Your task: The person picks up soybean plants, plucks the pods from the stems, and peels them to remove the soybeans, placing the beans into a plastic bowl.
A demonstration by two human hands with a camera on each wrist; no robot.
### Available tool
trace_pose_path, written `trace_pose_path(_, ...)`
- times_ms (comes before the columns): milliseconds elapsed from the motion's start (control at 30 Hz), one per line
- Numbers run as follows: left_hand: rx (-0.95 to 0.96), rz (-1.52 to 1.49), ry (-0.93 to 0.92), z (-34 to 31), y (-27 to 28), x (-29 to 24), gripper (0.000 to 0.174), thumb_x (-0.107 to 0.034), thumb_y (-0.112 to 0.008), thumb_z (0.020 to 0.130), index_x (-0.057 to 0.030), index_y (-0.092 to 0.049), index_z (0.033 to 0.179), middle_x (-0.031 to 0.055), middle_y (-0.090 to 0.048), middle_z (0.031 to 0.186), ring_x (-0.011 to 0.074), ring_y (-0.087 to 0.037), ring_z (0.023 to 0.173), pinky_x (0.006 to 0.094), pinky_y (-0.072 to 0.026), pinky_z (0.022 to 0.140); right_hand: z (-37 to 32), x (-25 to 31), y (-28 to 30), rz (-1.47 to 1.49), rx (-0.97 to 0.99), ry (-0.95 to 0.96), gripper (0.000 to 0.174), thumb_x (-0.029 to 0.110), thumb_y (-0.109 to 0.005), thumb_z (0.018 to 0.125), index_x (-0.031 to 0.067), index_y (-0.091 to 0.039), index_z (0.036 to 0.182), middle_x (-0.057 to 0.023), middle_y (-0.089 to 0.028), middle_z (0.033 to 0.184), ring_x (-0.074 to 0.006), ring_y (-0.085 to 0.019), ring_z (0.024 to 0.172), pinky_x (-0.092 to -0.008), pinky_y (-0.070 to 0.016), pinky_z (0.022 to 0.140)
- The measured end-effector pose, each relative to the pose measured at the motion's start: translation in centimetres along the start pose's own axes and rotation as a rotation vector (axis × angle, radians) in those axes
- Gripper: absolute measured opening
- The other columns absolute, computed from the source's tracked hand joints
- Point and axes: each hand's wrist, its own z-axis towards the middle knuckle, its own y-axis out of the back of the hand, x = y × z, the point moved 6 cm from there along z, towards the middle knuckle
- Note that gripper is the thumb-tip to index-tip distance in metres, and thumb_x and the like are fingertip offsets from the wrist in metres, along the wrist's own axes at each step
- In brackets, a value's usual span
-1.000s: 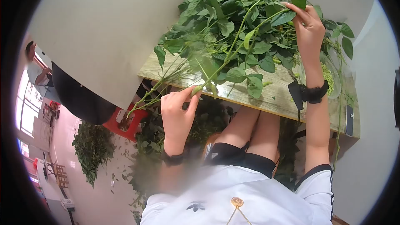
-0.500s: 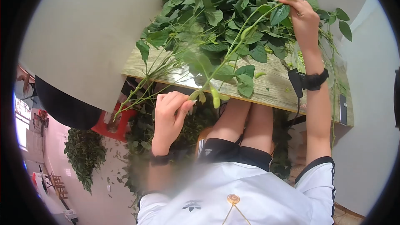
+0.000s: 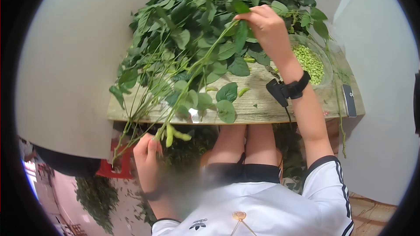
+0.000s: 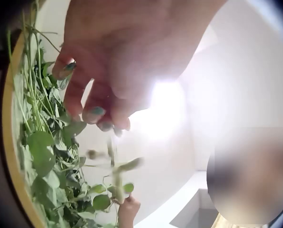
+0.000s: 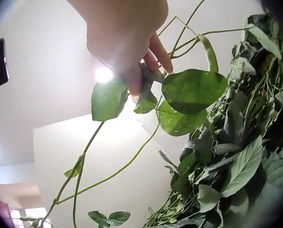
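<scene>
A long green soybean stalk (image 3: 192,67) slants across the front of the table, held at both ends. My right hand (image 3: 270,30) pinches its leafy tip, and in the right wrist view broad leaves (image 5: 193,91) hang around the fingers (image 5: 134,83). My left hand (image 3: 146,155) pinches the lower end, just off the table's front edge, beside plump green pods (image 3: 169,135). Blurred pods (image 4: 131,164) dangle past the left fingertips in the left wrist view. Behind the stalk lies a big heap of leafy soybean plants (image 3: 175,17).
A clear bowl (image 3: 329,67) of shelled green beans (image 3: 308,63) stands right on the wooden table (image 3: 271,109). A phone (image 3: 349,100) lies near the right edge. Loose pods (image 3: 243,91) lie in front. A red stool (image 3: 116,166) and more plants (image 3: 96,201) are at lower left.
Both hands have moved left and the left hand lower in the head view, the stalk going with them. The head view has turned, and the bowl of beans shows more fully.
</scene>
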Motion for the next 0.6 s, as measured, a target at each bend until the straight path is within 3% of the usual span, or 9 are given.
trace_pose_path(100,-0.11,-0.154,0.16,-2.2,2.7,3.6,0.037,-0.03,-0.047,0.107,-0.0043,-0.052,0.08,-0.001,-0.047,0.068,0.0066,-0.04,0.051,0.0229,-0.028,0.047,-0.5,-4.7,1.5,-0.171,-0.122,-0.079,0.023,0.0,-0.066,0.079,0.0111,-0.075,0.097,-0.008,-0.07,0.089,-0.0241,-0.065,0.088,-0.0358,-0.0549,0.076)
trace_pose_path(233,-0.333,-0.33,0.371,-4.8,4.4,5.6,0.03,-0.023,-0.053,0.104,-0.0075,-0.052,0.078,-0.0061,-0.047,0.071,0.0067,-0.042,0.062,0.024,-0.0363,0.055,0.2,-7.7,7.4,-0.211,-0.31,-0.148,0.017,0.005,-0.066,0.086,0.0122,-0.076,0.098,-0.0098,-0.068,0.082,-0.0264,-0.066,0.076,-0.0351,-0.0529,0.07)
trace_pose_path(267,-0.145,-0.062,0.308,-4.1,3.0,4.2,0.024,-0.017,-0.056,0.102,-0.0056,-0.056,0.08,-0.0046,-0.051,0.073,0.0087,-0.049,0.064,0.0237,-0.043,0.059,0.4,-7.7,7.6,-0.169,-0.269,-0.26,0.015,0.003,-0.065,0.085,0.0072,-0.075,0.095,-0.0124,-0.066,0.082,-0.0297,-0.064,0.077,-0.0371,-0.0502,0.069)
trace_pose_path(300,-0.171,-0.321,0.306,-3.6,-0.3,3.0,0.028,-0.027,-0.049,0.106,-0.0022,-0.058,0.098,0.0044,-0.063,0.079,0.0034,-0.043,0.052,0.0178,-0.0308,0.045,0.2,-7.9,7.4,-0.129,-0.228,-0.364,0.014,0.002,-0.063,0.084,0.0022,-0.073,0.093,-0.0149,-0.063,0.082,-0.033,-0.062,0.079,-0.0391,-0.0475,0.068)
trace_pose_path(333,0.151,0.347,-0.084,-1.7,-3.9,-1.6,0.022,-0.019,-0.05,0.104,0.0003,-0.06,0.099,0.0074,-0.067,0.085,0.0041,-0.047,0.054,0.018,-0.0351,0.046,0.2,-7.8,7.1,-0.178,-0.217,-0.322,0.015,0.001,-0.065,0.083,0.0042,-0.074,0.095,-0.0133,-0.064,0.08,-0.0317,-0.062,0.075,-0.038,-0.0462,0.066)
trace_pose_path(367,0.241,-0.32,0.236,-0.6,-7.3,-2.6,0.019,-0.012,-0.051,0.102,0.0029,-0.062,0.1,0.0097,-0.069,0.089,0.0042,-0.051,0.058,0.0187,-0.0389,0.049,-0.1,-7.5,6.9,-0.174,-0.21,-0.32,0.015,0.001,-0.065,0.083,0.0042,-0.074,0.095,-0.0133,-0.064,0.08,-0.0317,-0.062,0.075,-0.038,-0.0462,0.066)
trace_pose_path(433,0.415,-0.251,0.124,2.3,-12.8,-4.9,0.017,-0.008,-0.058,0.098,0.0034,-0.066,0.108,0.0077,-0.07,0.089,0.0043,-0.055,0.063,0.0198,-0.041,0.049,-1.0,-7.2,6.3,-0.187,-0.215,-0.397,0.012,0.001,-0.062,0.085,0.0026,-0.072,0.092,-0.0154,-0.064,0.082,-0.0336,-0.062,0.077,-0.0387,-0.0463,0.066)
trace_pose_path(533,0.257,0.113,-0.266,7.7,-18.4,-6.0,0.02,-0.01,-0.065,0.094,-0.0036,-0.067,0.113,0.0061,-0.068,0.08,0.0103,-0.053,0.056,0.0265,-0.0412,0.052,-2.3,-7.6,4.6,-0.164,-0.225,-0.312,0.013,0.01,-0.071,0.084,0.0102,-0.076,0.096,-0.0115,-0.064,0.079,-0.0302,-0.063,0.075,-0.0375,-0.0503,0.068)
trace_pose_path(600,0.207,0.149,-0.283,9.8,-21.2,-5.5,0.033,-0.011,-0.07,0.09,-0.0072,-0.065,0.122,0.0063,-0.068,0.082,0.0159,-0.05,0.054,0.0296,-0.0419,0.053,-2.4,-6.9,4.3,-0.144,-0.189,-0.356,0.012,0.01,-0.071,0.083,0.0079,-0.075,0.095,-0.0111,-0.064,0.08,-0.0299,-0.063,0.078,-0.0377,-0.0497,0.07)
